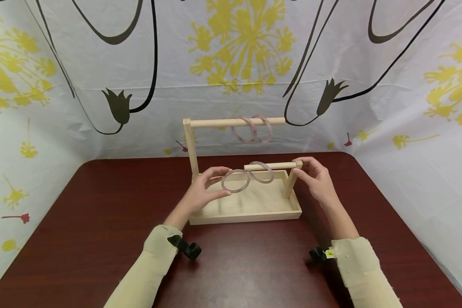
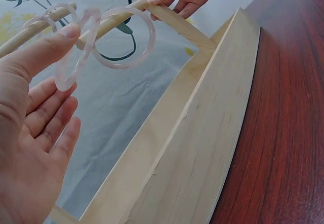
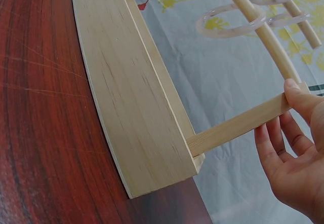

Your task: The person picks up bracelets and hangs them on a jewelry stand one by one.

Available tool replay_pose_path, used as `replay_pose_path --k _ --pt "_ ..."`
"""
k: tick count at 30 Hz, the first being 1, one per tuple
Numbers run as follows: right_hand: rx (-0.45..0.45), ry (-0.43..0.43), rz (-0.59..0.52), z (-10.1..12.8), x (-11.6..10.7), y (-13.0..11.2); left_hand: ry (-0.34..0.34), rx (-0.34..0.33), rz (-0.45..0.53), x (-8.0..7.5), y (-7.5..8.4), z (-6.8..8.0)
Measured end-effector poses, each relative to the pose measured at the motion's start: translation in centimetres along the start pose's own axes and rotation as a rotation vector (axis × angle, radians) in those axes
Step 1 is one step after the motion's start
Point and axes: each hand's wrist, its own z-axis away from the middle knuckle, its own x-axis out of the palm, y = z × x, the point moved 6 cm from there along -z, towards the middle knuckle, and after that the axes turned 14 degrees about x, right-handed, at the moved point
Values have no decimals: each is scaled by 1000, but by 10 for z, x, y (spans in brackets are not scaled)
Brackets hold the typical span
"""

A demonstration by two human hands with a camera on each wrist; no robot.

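Note:
A wooden stand has a tray base (image 1: 254,201), a tall post (image 1: 191,149) with an upper rod (image 1: 223,122), and a short post (image 1: 290,186) with a lower rod (image 1: 277,165). Two translucent pink bangles (image 1: 240,137) hang on the upper rod, and one bangle (image 1: 267,179) hangs on the lower rod. My left hand (image 1: 228,182) pinches another bangle (image 1: 236,191) just off the lower rod's free end, with the thumb on its rim (image 2: 61,82). My right hand (image 1: 298,167) pinches the top of the short post (image 3: 238,125), thumb on top.
The stand sits at the middle of a dark red table (image 1: 100,222). A white cloth with yellow flowers and black lines (image 1: 61,85) closes in the back and both sides. The table's front edge lies under my sleeves.

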Motion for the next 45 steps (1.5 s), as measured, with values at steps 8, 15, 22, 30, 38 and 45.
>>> replay_pose_path --k 8,15,22,30,38,45 --pt "-10 -3 -7 0 1 -2 12 17 47 -2 2 1" --pt "-12 9 23 1 1 -2 41 50 63 0 4 -4" --pt "-22 5 2 1 1 -1 54 29 113 8 0 -9" --pt "-25 4 4 2 1 -2 60 -20 207 20 -6 -12" --pt "-26 8 0 3 1 -4 48 -14 182 27 -8 -16" --pt "-26 6 -2 2 1 -4 33 -32 161 31 -9 -17"
